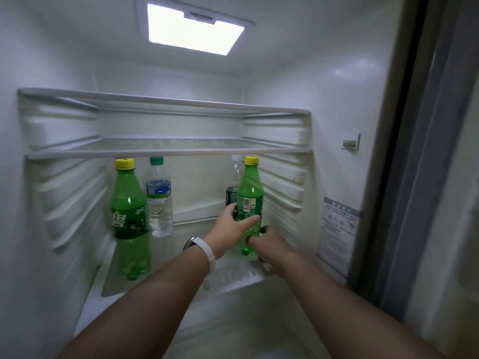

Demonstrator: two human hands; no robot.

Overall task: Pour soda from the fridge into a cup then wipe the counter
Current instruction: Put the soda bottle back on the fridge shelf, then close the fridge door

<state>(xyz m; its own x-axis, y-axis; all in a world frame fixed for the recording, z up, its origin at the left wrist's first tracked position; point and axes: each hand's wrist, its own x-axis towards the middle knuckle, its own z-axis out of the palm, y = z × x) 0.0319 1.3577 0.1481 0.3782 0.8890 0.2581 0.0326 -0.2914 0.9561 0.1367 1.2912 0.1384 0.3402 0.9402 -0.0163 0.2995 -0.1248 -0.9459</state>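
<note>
Inside the open fridge, a green soda bottle (249,193) with a yellow cap stands upright on the right side of the glass shelf (186,238). My left hand (230,225), with a white wristband, grips the bottle's middle, thumb across its front. My right hand (269,244) grips the bottle's lower part near the base. A second green soda bottle (128,200) stands at the left of the same shelf. No cup or counter is in view.
A clear water bottle (159,198) with a green cap stands beside the left soda bottle. Behind the held bottle a dark-labelled bottle (233,187) is partly hidden. Two bare shelves (166,149) sit above. The fridge door edge (414,151) runs down the right.
</note>
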